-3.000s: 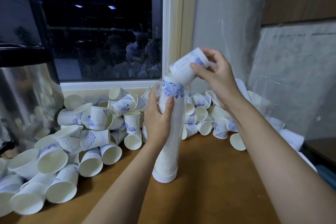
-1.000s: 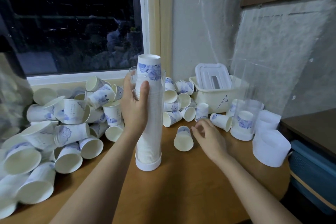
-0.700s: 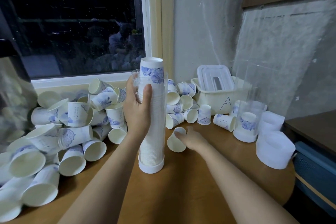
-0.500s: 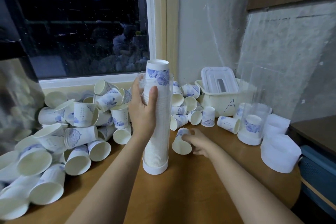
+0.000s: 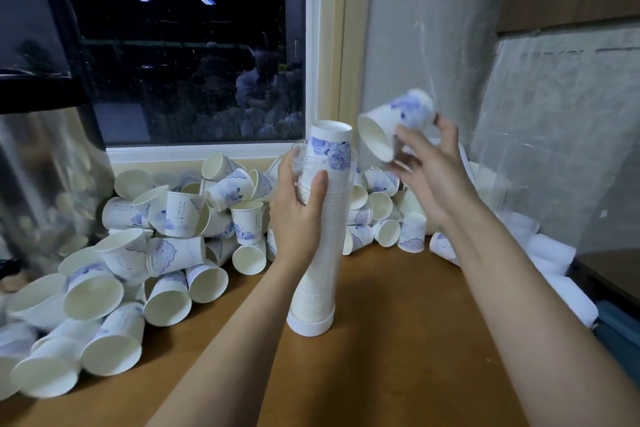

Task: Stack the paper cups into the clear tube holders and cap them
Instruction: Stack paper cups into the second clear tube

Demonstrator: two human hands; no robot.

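So the clear tube holder (image 5: 325, 274) stands upright on the table (image 5: 398, 340) on its white base cap (image 5: 310, 324). It's packed with a stack of paper cups (image 5: 330, 149) that pokes out above its rim. The left hand (image 5: 299, 215) is wrapped around the tube's upper part. The right hand (image 5: 433, 177) is just up and right of the tube's top, fingers curled on a single paper cup (image 5: 394, 125). That cup is tilted, mouth toward the tube, not touching it, and a bit blurry. Loose cups (image 5: 166, 246) are heaped left of and behind the tube.

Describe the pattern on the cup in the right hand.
White cup with blue floral print; head view.
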